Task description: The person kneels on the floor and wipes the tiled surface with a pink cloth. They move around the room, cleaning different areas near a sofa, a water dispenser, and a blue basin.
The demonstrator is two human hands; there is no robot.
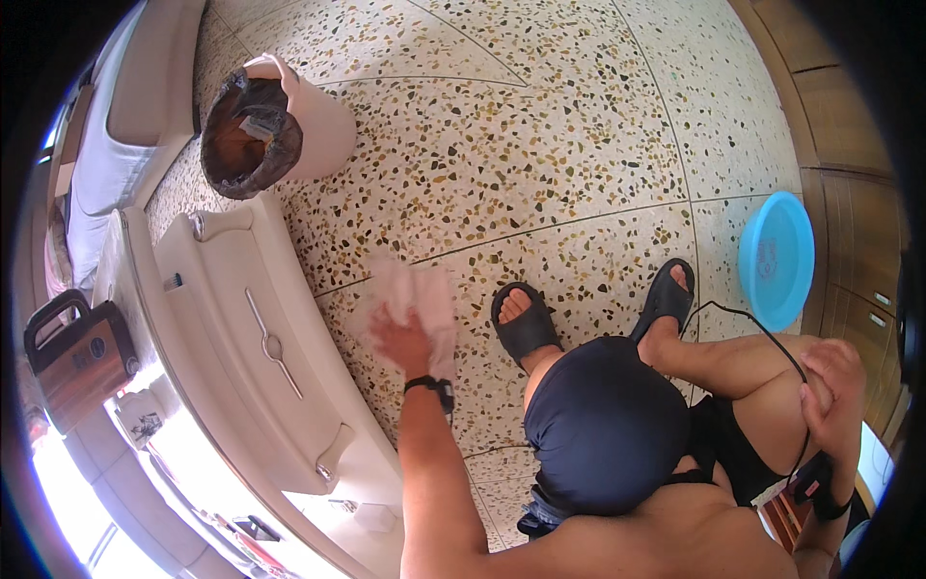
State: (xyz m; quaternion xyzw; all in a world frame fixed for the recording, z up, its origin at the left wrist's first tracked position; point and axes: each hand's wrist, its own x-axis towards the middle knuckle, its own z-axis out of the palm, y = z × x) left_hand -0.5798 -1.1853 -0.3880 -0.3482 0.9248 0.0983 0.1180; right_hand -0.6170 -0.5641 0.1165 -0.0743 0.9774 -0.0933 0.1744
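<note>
My left hand (401, 336) presses flat on a pale pink cloth (432, 293), holding it against the speckled terrazzo floor. Its fingers are spread, and both hand and cloth are blurred. On that wrist is a black strap with a small dark device (443, 394). My right hand (835, 387) rests over my bent right knee with nothing visible in it, its fingers slightly curled. A thin black cable (749, 313) loops past that knee, and another black band (832, 506) circles the right wrist.
A white drawer cabinet (304, 326) stands close on the left. Beyond it is a pink waste bin (325, 137) with a black liner and some litter. A blue plastic basin (785, 260) is at the right by wooden cabinets (854, 231). My feet wear black slides (528, 333).
</note>
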